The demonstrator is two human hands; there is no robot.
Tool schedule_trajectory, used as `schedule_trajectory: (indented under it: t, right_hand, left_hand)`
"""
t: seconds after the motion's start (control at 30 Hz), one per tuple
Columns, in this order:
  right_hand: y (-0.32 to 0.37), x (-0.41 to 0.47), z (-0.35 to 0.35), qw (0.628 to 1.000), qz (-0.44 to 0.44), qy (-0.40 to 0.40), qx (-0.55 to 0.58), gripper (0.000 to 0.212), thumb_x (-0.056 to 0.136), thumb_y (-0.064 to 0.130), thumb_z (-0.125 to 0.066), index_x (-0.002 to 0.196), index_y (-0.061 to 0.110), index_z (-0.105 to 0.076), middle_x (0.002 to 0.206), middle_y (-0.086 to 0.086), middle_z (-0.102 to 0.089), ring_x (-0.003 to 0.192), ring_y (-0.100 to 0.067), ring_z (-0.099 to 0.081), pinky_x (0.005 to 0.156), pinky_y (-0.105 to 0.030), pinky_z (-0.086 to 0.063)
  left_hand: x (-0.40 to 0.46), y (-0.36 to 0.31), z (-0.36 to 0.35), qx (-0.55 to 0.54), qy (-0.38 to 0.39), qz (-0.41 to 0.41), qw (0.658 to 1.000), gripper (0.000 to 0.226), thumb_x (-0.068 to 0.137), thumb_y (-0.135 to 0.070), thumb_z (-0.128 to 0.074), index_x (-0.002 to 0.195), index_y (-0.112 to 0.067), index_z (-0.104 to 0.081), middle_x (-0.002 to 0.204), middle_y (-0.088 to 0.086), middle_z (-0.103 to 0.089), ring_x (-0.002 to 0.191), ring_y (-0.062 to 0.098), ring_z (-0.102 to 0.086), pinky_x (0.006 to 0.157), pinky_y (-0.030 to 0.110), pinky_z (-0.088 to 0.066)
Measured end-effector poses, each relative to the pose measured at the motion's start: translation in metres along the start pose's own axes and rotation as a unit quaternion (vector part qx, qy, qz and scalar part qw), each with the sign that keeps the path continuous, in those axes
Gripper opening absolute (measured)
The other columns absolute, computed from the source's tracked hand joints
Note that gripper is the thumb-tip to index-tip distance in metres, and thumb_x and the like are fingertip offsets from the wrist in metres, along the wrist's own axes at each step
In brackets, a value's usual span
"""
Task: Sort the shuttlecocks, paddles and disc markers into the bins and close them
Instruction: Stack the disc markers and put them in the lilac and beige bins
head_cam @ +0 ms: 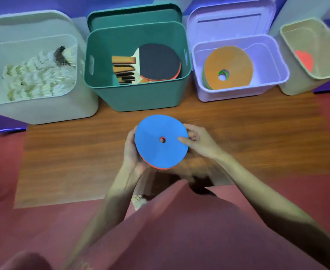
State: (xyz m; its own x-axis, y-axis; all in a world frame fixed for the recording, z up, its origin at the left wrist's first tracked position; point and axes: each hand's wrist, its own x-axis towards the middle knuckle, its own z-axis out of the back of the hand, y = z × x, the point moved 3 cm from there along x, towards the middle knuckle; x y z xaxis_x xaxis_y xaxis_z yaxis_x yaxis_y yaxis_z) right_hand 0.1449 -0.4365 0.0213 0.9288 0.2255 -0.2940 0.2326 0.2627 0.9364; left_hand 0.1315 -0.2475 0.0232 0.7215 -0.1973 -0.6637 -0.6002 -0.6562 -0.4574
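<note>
Both hands hold a small stack of disc markers above the wooden board: a blue disc marker [156, 141] on top, a red one showing at its lower edge. My left hand [131, 151] grips the stack's left rim from beneath. My right hand [196, 140] pinches the right rim, thumb on the blue face. The white bin [43, 112] at the left holds several shuttlecocks [37, 76]. The green bin [140, 98] in the middle holds several paddles [158, 61]. The lilac bin [238, 92] to the right holds disc markers, an orange disc marker [228, 65] uppermost.
A beige bin [296, 88] at the far right has a red disc inside. Lids stand upright behind the green bin [133, 16] and the lilac one [230, 18]. The bins line the far edge of a wooden board [72, 152] on a red floor.
</note>
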Motion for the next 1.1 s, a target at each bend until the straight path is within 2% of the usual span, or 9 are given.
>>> schedule_trajectory:
  t: [0.13, 0.23, 0.3, 0.4, 0.47, 0.57, 0.7, 0.93, 1.1]
  right_hand:
    - [-0.014, -0.019, 0.067, 0.992, 0.023, -0.057, -0.11, 0.031, 0.086, 0.009, -0.066, 0.116, 0.014, -0.061, 0.069, 0.018, -0.058, 0.061, 0.006, -0.052, 0.06, -0.011, -0.037]
    - [-0.034, -0.027, 0.114, 0.977, -0.01, -0.125, -0.174, 0.049, 0.078, 0.025, -0.074, 0.124, 0.022, -0.057, 0.088, 0.004, -0.049, 0.073, -0.001, -0.045, 0.068, -0.012, -0.038]
    - [-0.047, -0.029, 0.14, 0.98, -0.046, -0.15, -0.126, 0.055, 0.081, 0.03, -0.073, 0.131, 0.019, -0.052, 0.1, -0.001, -0.047, 0.087, -0.012, -0.051, 0.081, -0.015, -0.041]
    - [-0.051, -0.028, 0.17, 0.984, -0.084, -0.154, -0.044, 0.04, 0.096, 0.03, -0.053, 0.129, 0.009, -0.052, 0.116, -0.002, -0.057, 0.111, -0.016, -0.053, 0.089, -0.012, -0.038]
    - [-0.05, -0.027, 0.184, 0.986, -0.084, -0.142, 0.006, 0.03, 0.101, 0.028, -0.043, 0.113, 0.007, -0.061, 0.104, 0.001, -0.061, 0.098, -0.011, -0.057, 0.075, -0.008, -0.041]
    - [-0.049, -0.023, 0.205, 0.985, -0.058, -0.16, 0.003, 0.028, 0.101, 0.024, -0.042, 0.089, 0.006, -0.061, 0.08, 0.001, -0.059, 0.07, -0.005, -0.051, 0.063, -0.024, -0.039]
    - [-0.047, -0.022, 0.228, 0.974, -0.024, -0.226, 0.009, 0.027, 0.099, 0.021, -0.048, 0.073, 0.014, -0.052, 0.065, 0.006, -0.049, 0.054, 0.005, -0.044, 0.053, -0.014, -0.033]
    - [-0.047, -0.027, 0.239, 0.94, -0.015, -0.336, 0.065, 0.024, 0.098, 0.01, -0.047, 0.076, 0.014, -0.055, 0.068, 0.01, -0.051, 0.058, 0.008, -0.047, 0.056, -0.011, -0.034]
    - [-0.05, -0.037, 0.23, 0.918, -0.047, -0.381, 0.102, 0.024, 0.098, 0.01, -0.045, 0.08, 0.013, -0.06, 0.077, 0.0, -0.058, 0.069, -0.002, -0.048, 0.065, -0.023, -0.039]
  left_hand:
    - [0.016, 0.045, -0.057, 0.015, 0.011, 0.022, 1.0, 0.031, 0.088, -0.04, -0.049, 0.105, -0.02, -0.064, 0.113, 0.006, -0.066, 0.099, 0.03, -0.061, 0.094, 0.044, -0.046]
    - [0.029, 0.072, -0.094, 0.012, 0.017, 0.052, 0.998, 0.032, 0.089, -0.042, -0.048, 0.108, -0.022, -0.064, 0.113, 0.005, -0.068, 0.097, 0.029, -0.064, 0.089, 0.042, -0.05]
    - [0.039, 0.086, -0.116, 0.01, 0.021, 0.067, 0.998, 0.034, 0.088, -0.043, -0.049, 0.115, -0.024, -0.06, 0.123, 0.005, -0.064, 0.103, 0.029, -0.062, 0.094, 0.042, -0.048]
    - [0.05, 0.099, -0.146, 0.015, 0.032, 0.08, 0.996, 0.034, 0.087, -0.041, -0.052, 0.116, -0.025, -0.06, 0.128, 0.003, -0.061, 0.107, 0.028, -0.06, 0.099, 0.041, -0.044]
    - [0.055, 0.104, -0.166, 0.017, 0.037, 0.087, 0.995, 0.033, 0.088, -0.041, -0.052, 0.114, -0.023, -0.062, 0.122, 0.003, -0.064, 0.105, 0.027, -0.062, 0.098, 0.039, -0.045]
    - [0.063, 0.108, -0.192, 0.021, 0.039, 0.096, 0.994, 0.035, 0.089, -0.04, -0.05, 0.112, -0.019, -0.065, 0.115, 0.005, -0.067, 0.099, 0.027, -0.065, 0.095, 0.038, -0.047]
    - [0.071, 0.111, -0.221, 0.036, 0.048, 0.107, 0.992, 0.034, 0.09, -0.039, -0.048, 0.111, -0.019, -0.065, 0.113, 0.005, -0.069, 0.097, 0.027, -0.065, 0.096, 0.039, -0.047]
    - [0.087, 0.105, -0.256, 0.134, 0.077, 0.088, 0.984, 0.035, 0.093, -0.036, -0.04, 0.101, -0.015, -0.067, 0.099, 0.006, -0.072, 0.089, 0.024, -0.068, 0.081, 0.035, -0.051]
    - [0.095, 0.104, -0.243, 0.223, 0.085, 0.065, 0.969, 0.035, 0.098, -0.035, -0.035, 0.104, -0.017, -0.064, 0.1, 0.003, -0.071, 0.09, 0.018, -0.067, 0.081, 0.032, -0.053]
